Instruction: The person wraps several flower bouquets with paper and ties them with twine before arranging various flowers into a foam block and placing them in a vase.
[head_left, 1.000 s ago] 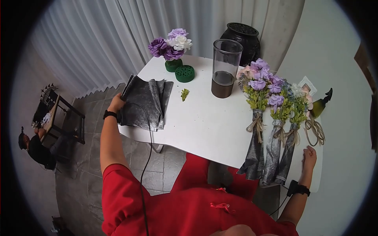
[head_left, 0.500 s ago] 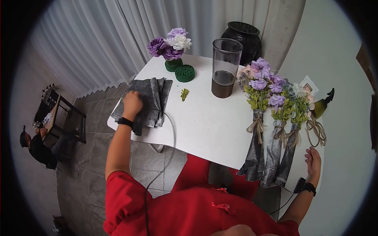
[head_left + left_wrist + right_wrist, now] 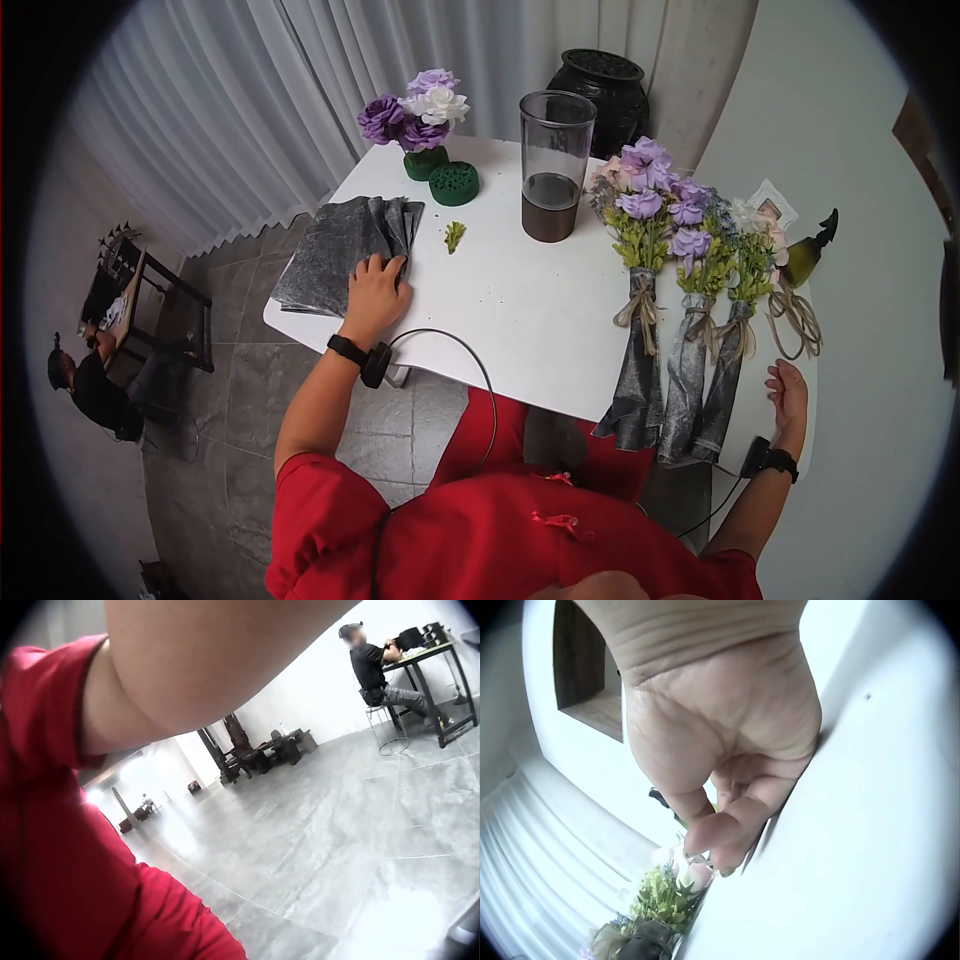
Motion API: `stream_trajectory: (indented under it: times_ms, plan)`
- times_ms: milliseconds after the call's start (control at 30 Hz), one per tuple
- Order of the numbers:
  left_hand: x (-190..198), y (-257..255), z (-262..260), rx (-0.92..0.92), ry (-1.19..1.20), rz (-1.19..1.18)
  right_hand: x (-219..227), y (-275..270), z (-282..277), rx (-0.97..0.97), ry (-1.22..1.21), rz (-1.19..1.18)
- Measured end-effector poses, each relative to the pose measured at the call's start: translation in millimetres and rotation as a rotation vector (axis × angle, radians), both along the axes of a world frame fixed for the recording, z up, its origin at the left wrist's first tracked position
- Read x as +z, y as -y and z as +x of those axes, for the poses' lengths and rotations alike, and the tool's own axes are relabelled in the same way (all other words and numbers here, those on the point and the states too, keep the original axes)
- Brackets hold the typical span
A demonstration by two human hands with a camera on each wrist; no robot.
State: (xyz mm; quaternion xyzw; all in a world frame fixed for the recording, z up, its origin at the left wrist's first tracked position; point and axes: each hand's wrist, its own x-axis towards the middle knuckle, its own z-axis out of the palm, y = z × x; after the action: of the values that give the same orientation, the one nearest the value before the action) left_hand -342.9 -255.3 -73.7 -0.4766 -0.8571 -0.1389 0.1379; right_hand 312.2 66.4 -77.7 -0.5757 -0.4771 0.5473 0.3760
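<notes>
In the head view my left hand (image 3: 377,297) rests on the lower right part of a stack of dark grey wrapping sheets (image 3: 325,255) at the table's left. Several folds stand up along the stack's right side, just beyond the fingertips. The left wrist view catches only the arm and red clothing, not the hand. At the right side of the table, my right hand (image 3: 788,395) lies on its edge with loosely bent fingers and holds nothing. Wrapped bouquets (image 3: 640,300) of purple, pink and white flowers, tied with raffia, lie just left of it.
A tall glass vase (image 3: 556,150) stands toward the back, left of the bouquets. Behind the sheets are green foam blocks (image 3: 454,184), one bearing purple and white flowers (image 3: 420,112). A leafy sprig (image 3: 454,237), raffia loops (image 3: 797,322) and a green bottle (image 3: 808,262) also lie or stand about.
My left hand has moved from the stack's left edge, where it held the sheets raised, across to the lower right. The sheets' left side now lies flat. My right hand stays in place.
</notes>
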Motion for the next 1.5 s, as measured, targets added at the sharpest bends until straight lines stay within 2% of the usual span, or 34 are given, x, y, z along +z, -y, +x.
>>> stream_trajectory:
  times_ms: [100, 300, 400, 600, 667, 733, 767, 867, 1000, 1100, 1233, 1300, 1500]
  plan:
    - [-3, 4, -4, -0.048, -0.032, -0.004, -5, -4, 5, 0.013, -0.005, 0.004]
    - [15, -7, 2, 0.003, -0.083, -0.018, -3, -1, 1, 0.009, -0.011, 0.009]
    - [27, -27, 1, -0.053, -0.160, 0.094, -4, -1, 1, 0.014, -0.010, 0.015]
    - [25, -76, 6, -0.317, 0.022, 0.271, -4, -1, 0, 0.012, 0.016, 0.017]
    - [22, -88, 13, -0.320, 0.064, 0.225, -2, 1, -3, -0.012, 0.031, 0.027]
    - [21, -96, 23, -0.235, 0.130, 0.061, -1, 2, -3, -0.006, 0.036, 0.026]
    - [18, -99, 23, -0.226, 0.046, 0.012, -1, 1, -2, -0.002, 0.041, 0.025]
    - [3, -111, 12, -0.218, 0.034, 0.044, -3, 0, -1, -0.001, 0.031, 0.026]
    - [4, -110, 6, -0.217, 0.070, 0.082, -3, 0, 0, 0.003, 0.027, 0.030]
    - [6, -103, -2, -0.272, 0.136, 0.208, -5, -1, 2, 0.010, 0.018, 0.024]
    - [20, -95, 3, -0.241, 0.294, 0.205, -4, 0, 1, 0.010, 0.016, 0.027]
    - [21, -95, 9, -0.227, 0.587, 0.267, -4, -1, 1, 0.015, 0.019, 0.029]
    - [11, -109, 17, -0.246, 0.653, 0.116, -3, 1, -1, 0.006, 0.040, 0.035]
